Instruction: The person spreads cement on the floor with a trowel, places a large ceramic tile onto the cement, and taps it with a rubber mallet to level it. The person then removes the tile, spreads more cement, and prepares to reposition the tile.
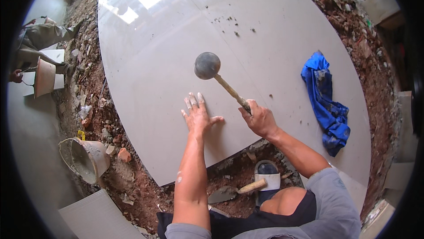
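1 mallet [207, 66] with a round grey head is over the pale, glossy tiles [154, 75]; whether it touches them is unclear. The right hand [261, 122] has its fingers closed around the wooden handle, while the left hand [198, 119] lies on the tile surface, fingers spread, tips smeared whitish. Farther right, 1 crumpled blue cloth [326, 102] rests there. Past the left edge, 1 bucket [99, 154] stands by reddish rubble [132, 179].

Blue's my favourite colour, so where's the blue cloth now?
In the head view, the blue cloth lies on the right part of the pale tiles, to the right of the right hand holding the mallet.
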Tool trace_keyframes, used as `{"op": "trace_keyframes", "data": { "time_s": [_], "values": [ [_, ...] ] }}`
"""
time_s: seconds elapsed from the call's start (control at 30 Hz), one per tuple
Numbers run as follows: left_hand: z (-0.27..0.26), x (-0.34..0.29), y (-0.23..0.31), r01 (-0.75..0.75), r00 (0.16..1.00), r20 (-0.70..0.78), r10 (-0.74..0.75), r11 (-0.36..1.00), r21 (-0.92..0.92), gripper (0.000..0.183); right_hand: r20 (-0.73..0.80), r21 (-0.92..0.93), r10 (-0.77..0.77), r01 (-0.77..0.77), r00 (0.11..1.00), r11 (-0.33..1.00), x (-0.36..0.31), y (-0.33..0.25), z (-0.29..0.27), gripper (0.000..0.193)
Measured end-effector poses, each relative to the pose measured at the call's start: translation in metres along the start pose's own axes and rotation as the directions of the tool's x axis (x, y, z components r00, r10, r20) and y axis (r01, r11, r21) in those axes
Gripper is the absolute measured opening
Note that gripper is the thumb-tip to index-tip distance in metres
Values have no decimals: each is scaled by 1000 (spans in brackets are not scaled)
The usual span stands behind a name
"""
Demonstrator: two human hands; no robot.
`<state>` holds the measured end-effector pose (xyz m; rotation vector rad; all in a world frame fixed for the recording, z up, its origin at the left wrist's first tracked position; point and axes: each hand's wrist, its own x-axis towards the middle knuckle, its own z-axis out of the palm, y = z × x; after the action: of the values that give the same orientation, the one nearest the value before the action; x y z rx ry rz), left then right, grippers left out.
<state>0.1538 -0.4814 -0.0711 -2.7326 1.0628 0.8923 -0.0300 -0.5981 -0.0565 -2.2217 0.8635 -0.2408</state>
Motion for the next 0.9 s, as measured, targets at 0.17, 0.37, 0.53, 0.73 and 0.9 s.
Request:
{"op": "trace_keyframes", "data": {
  "time_s": [0.17,0.37,0.53,0.73,0.9],
  "values": [
    [2,2,0,16,1000,0,-16,1000,-1,131,112,-112,130,-117,985,987,4,0,-1,32],
    [3,2,-2,-9,1000,-22,10,1000,19,135,13,-40,90,-89,996,995,3,5,3,33],
    [2,2,-1,-9,1000,-20,9,999,40,135,23,9,97,-97,995,995,-5,13,4,34],
    [2,4,0,1,1000,-9,-1,1000,29,132,144,39,158,-165,977,986,-9,21,2,40],
    [3,6,-1,1,1000,8,-1,999,38,134,258,160,223,-269,940,950,-20,25,7,42]
  ]
}}
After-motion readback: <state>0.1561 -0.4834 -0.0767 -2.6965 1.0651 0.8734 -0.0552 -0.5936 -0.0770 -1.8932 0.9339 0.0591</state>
